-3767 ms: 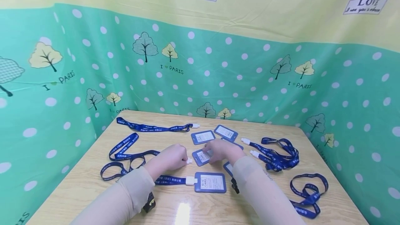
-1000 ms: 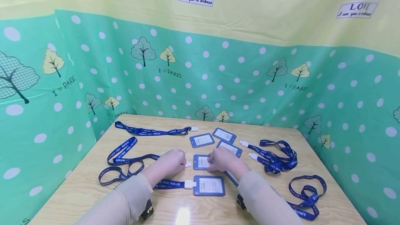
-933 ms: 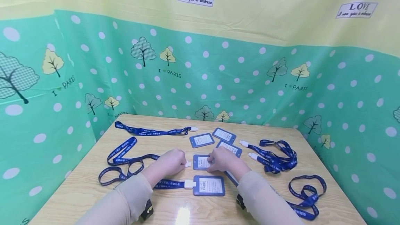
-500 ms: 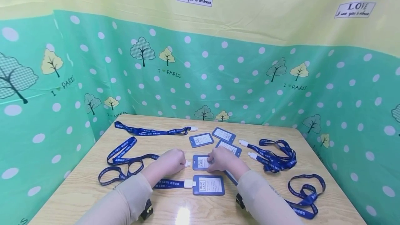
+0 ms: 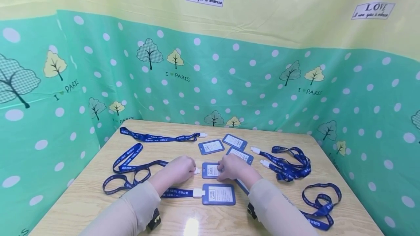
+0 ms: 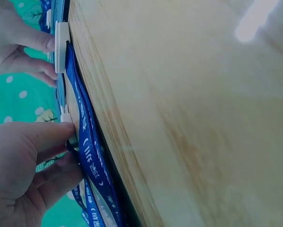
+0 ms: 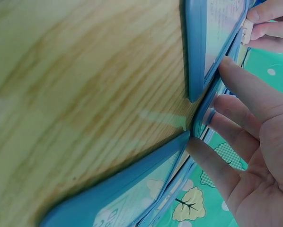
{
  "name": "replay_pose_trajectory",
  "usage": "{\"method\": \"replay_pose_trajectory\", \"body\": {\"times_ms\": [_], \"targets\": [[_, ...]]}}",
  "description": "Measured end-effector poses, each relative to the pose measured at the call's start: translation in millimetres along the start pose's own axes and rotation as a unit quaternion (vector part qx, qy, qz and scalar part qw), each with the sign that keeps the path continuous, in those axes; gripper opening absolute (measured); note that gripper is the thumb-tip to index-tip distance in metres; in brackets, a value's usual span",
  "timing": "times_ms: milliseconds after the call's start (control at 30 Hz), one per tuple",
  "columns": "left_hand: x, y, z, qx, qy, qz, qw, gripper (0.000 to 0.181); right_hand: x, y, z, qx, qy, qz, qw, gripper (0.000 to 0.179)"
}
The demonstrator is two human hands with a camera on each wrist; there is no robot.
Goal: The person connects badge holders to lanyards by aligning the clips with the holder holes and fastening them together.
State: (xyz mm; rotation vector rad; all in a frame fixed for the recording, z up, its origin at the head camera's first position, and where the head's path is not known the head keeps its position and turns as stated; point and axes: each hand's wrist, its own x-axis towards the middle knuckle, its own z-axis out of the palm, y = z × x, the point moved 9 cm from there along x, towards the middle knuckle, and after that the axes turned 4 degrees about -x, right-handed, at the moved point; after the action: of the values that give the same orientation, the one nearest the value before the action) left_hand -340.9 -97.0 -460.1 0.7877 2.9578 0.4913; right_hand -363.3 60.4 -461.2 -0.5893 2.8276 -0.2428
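Note:
My left hand (image 5: 180, 168) pinches the white plastic clip (image 5: 197, 171) of a blue lanyard (image 5: 155, 163) between thumb and fingers. Facing it, my right hand (image 5: 233, 166) grips a blue badge holder (image 5: 210, 170) by its right part, thumb and fingers at its edges. The holder lies level, its slotted end toward the clip with a small gap between them. Just nearer to me, a second badge holder (image 5: 223, 194) is joined to the white clip (image 5: 198, 192) of another lanyard. The left wrist view shows the pinched clip (image 6: 66, 117) beside the fingertips.
Beyond my hands lie more badge holders (image 5: 211, 147), some partly under my right arm. One lanyard (image 5: 157, 136) stretches along the back left. Bundled lanyards (image 5: 292, 166) and a looped one (image 5: 323, 207) lie on the right. A patterned curtain (image 5: 210, 65) encloses the wooden table (image 5: 177, 221).
Compared with several seconds ago, the badge holder in my right hand has turned from tilted to level, its slot toward the clip. Over the last second both hands have barely moved.

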Motion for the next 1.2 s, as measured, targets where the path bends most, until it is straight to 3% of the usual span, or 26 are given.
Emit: {"method": "replay_pose_trajectory", "body": {"times_ms": [167,500,767,1200], "targets": [[0.0,-2.4,0.7,-0.007,-0.004,-0.004,1.0,0.009,-0.3,0.3,-0.1,-0.002,0.002,0.0,1.0,0.043],[-1.1,-0.5,-0.9,0.023,-0.005,0.037,0.9991,0.011,1.0,-0.3,1.6,0.005,-0.003,0.01,0.9999,0.043],[-1.8,1.1,-3.2,0.022,0.002,0.063,0.9978,0.011,0.8,-0.3,1.3,0.004,0.0,0.011,0.9999,0.043],[-2.4,2.3,-3.7,0.029,-0.003,0.049,0.9984,0.014,-0.1,-0.4,0.4,0.003,-0.002,0.011,0.9999,0.043]]}}
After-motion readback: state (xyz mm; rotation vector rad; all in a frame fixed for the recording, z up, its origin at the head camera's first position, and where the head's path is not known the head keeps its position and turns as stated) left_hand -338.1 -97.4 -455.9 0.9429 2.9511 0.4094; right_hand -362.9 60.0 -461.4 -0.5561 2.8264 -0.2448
